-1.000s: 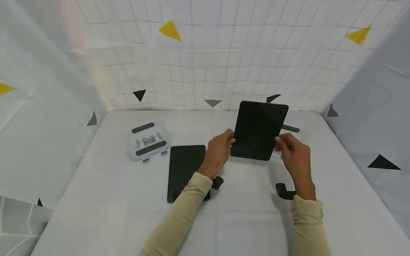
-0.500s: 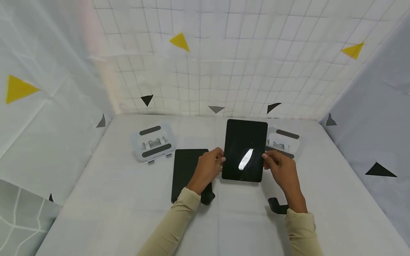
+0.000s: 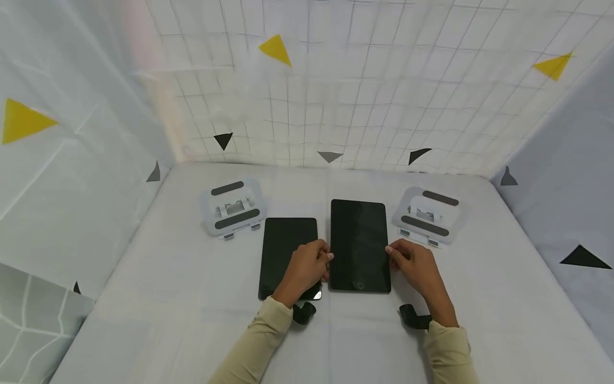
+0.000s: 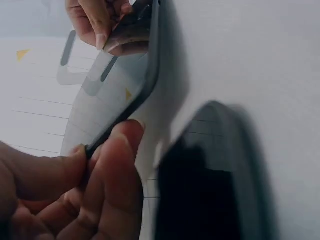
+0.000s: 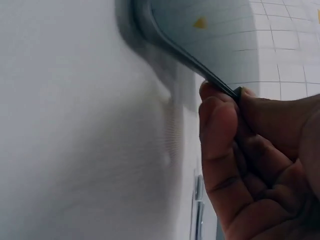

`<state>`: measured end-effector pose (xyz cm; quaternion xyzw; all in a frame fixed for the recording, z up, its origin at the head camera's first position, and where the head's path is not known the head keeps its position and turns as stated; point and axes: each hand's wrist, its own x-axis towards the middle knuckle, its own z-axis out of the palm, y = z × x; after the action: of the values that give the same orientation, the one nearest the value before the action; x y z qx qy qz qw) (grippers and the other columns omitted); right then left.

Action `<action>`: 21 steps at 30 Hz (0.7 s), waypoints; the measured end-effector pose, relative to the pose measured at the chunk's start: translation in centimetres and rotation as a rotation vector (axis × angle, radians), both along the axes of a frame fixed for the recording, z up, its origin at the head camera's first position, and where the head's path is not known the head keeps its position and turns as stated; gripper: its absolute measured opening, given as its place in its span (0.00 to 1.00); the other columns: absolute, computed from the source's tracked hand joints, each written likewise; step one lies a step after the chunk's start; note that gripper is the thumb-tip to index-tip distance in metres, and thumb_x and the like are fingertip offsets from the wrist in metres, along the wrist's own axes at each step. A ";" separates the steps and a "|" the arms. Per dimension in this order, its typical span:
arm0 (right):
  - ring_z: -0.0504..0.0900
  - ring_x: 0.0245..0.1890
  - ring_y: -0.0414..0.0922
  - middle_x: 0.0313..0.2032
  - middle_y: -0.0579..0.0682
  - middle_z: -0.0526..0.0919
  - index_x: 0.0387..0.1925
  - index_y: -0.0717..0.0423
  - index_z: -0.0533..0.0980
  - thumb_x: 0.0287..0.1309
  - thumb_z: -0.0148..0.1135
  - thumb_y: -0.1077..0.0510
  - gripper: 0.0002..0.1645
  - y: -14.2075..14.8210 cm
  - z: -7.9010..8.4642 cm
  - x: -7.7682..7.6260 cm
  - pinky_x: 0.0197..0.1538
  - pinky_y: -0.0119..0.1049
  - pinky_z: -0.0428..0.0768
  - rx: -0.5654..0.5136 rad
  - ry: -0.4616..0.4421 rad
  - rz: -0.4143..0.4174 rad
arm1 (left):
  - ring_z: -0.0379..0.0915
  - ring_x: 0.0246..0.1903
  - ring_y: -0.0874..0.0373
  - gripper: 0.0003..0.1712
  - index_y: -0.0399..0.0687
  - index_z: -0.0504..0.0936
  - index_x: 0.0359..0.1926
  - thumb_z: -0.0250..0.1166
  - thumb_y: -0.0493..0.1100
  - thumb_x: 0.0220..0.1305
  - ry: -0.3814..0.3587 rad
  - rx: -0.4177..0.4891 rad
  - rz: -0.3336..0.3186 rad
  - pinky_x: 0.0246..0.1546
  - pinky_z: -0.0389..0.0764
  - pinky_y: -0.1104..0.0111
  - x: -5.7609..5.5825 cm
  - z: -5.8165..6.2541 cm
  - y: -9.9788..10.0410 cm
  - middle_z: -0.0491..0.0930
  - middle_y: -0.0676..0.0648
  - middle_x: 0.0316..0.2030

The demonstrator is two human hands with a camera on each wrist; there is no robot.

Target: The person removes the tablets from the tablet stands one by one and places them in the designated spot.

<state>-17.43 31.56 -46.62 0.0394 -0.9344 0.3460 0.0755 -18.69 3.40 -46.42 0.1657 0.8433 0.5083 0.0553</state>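
A black tablet with a round home button is held by its two long edges, close over the table right of centre in the head view. My left hand pinches its left edge between thumb and fingers, and my right hand pinches the right edge. Both wrist views show thumb and fingertips on the thin rim; in the left one the glossy screen reflects the far hand. A second black tablet lies flat to the left, partly covered by my left hand.
Two pale folding stands with grey pads sit at the back of the white table: the left stand behind the second tablet, the right stand beyond my right hand. Black wrist mounts show under both wrists. White sheets enclose the sides and back.
The held tablet has come down and toward me, from raised and tilted over the right stand to nearly flat near the table beside the other tablet. Both hands keep their pinch.
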 end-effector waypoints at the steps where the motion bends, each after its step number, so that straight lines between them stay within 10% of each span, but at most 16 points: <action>1: 0.81 0.26 0.44 0.23 0.44 0.82 0.41 0.58 0.84 0.75 0.64 0.53 0.12 0.0 -0.1 0.0 0.29 0.38 0.76 -0.004 -0.005 0.004 | 0.79 0.18 0.62 0.05 0.36 0.82 0.45 0.63 0.36 0.77 -0.003 0.000 -0.003 0.22 0.81 0.69 0.1 -0.1 -0.1 0.82 0.50 0.26; 21: 0.80 0.25 0.42 0.23 0.43 0.81 0.37 0.59 0.82 0.75 0.63 0.56 0.10 -0.7 -0.4 0.6 0.32 0.40 0.77 0.019 -0.087 0.039 | 0.77 0.17 0.61 0.04 0.39 0.80 0.40 0.62 0.34 0.76 -0.090 -0.107 -0.043 0.23 0.78 0.67 0.0 -0.8 -0.3 0.78 0.54 0.21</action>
<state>-16.88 30.84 -46.99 0.0434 -0.9391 0.3396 0.0277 -18.72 3.08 -47.21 0.1576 0.8620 0.4683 0.1129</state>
